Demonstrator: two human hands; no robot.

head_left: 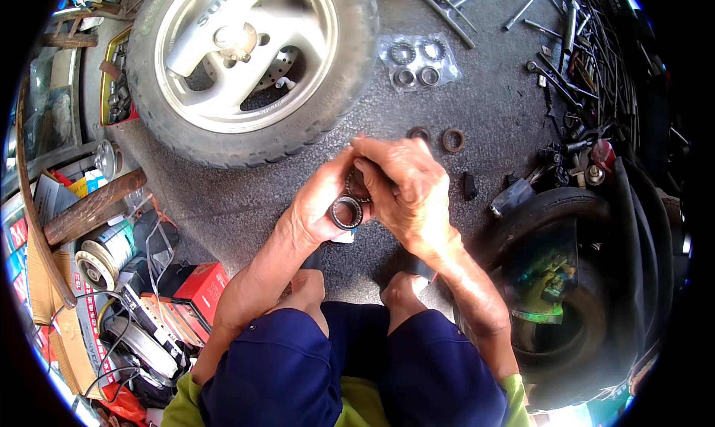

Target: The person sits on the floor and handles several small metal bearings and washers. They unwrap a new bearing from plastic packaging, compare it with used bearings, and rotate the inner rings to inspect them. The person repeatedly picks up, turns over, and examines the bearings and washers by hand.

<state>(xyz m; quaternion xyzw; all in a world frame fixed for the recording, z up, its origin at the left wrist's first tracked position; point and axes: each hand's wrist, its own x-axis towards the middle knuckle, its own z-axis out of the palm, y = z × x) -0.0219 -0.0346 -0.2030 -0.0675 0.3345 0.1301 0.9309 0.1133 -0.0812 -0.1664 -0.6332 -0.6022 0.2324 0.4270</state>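
Both hands meet above the floor [223, 207], in front of the person's knees. The left hand [316, 202] is palm up, with a ring-shaped bearing [334, 212] lying on it near the base of the fingers; the fingers curl in and hold it, its round opening facing up. Just beyond, a second ring [349, 185] shows partly between the two hands, its far side covered by the right hand [412, 192]. The right hand's fingers are bent and drawn close together over that second ring — whether they are clamped on it or merely touching, I cannot tell.

Past the right hand, two brown rings [445, 139] lie on the floor near each other, the left one partly hidden by the hand. Farther off, a clear plastic bag [415, 64] with four rings lies flat. A small black piece [468, 186] lies to the right of the right hand.

Ahead and to the left is a large wheel [237, 40] with a silver spoked rim and a black tyre. Metal tools [570, 29] are heaped at the upper right, loose tyres [547, 204] lie below them, and a red box [201, 289] stands among clutter on the left.
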